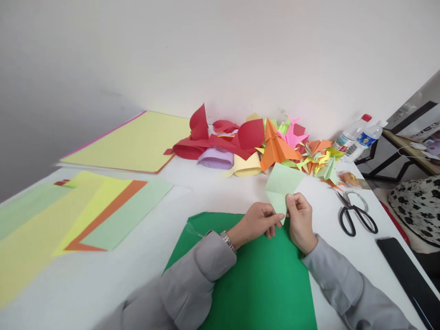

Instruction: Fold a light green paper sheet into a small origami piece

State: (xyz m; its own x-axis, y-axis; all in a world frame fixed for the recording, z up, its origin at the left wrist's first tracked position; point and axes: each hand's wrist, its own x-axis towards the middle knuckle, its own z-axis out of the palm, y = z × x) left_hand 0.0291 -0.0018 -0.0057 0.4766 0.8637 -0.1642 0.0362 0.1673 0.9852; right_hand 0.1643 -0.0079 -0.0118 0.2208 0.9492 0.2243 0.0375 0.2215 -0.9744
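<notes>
A pale green sheet of paper with a crease across it is held up above a large dark green sheet. My left hand, with a watch at its wrist, pinches the paper's lower tip. On the other side, my right hand grips the paper's right edge between thumb and fingers. The lower part of the pale sheet narrows to a point between both hands. Some fingertips are hidden behind the paper.
Folded paper shapes and red curled paper line the wall. Scissors and a black flat object lie right, near two bottles. Coloured sheets and a yellow stack are left. A person's patterned garment shows far right.
</notes>
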